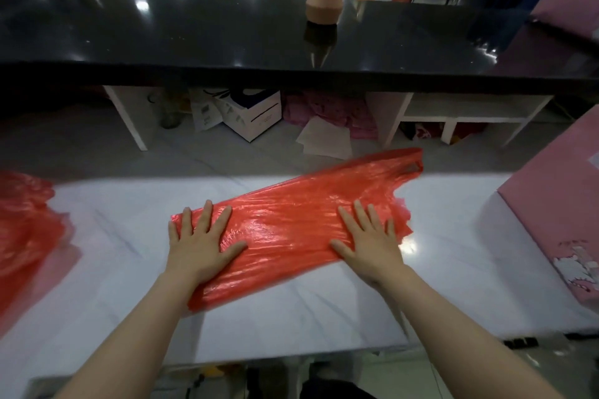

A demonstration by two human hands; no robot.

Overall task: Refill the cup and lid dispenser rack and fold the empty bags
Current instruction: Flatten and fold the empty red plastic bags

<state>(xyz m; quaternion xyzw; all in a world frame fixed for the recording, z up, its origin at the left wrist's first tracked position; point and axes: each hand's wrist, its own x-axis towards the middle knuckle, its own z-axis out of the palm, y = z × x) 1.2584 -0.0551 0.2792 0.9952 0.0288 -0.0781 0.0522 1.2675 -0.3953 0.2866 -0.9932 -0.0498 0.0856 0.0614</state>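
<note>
Head camera looks down on a red plastic bag [291, 230] lying flat and slantwise on a white marble counter [291, 317], its handle end [411, 165] reaching toward the far right edge and its bottom end nearest the person on the left. Both hands lie on it palm down with fingers straight and spread, gripping nothing: the left hand [202, 246] presses the bottom end, the right hand [369, 241] presses the stretch just short of the handles. My reading is that the bag is being smoothed before its first fold. To do this well, the palms should slide outward from the middle toward each end, pushing trapped air out through the open handle side, since thin film like this holds air and springs back. The long ridges running along the bag suggest it is already gathered lengthwise, so flattening them first would give a neater strip. One hand ought to pin the bag while the other strokes, because the glossy counter looks slippery and the film could skate. The handles hang close to the far edge and should be drawn in before folding. A second heap of red plastic [22, 230] waits at the left edge, well apart. No cup or lid rack is in view.
</note>
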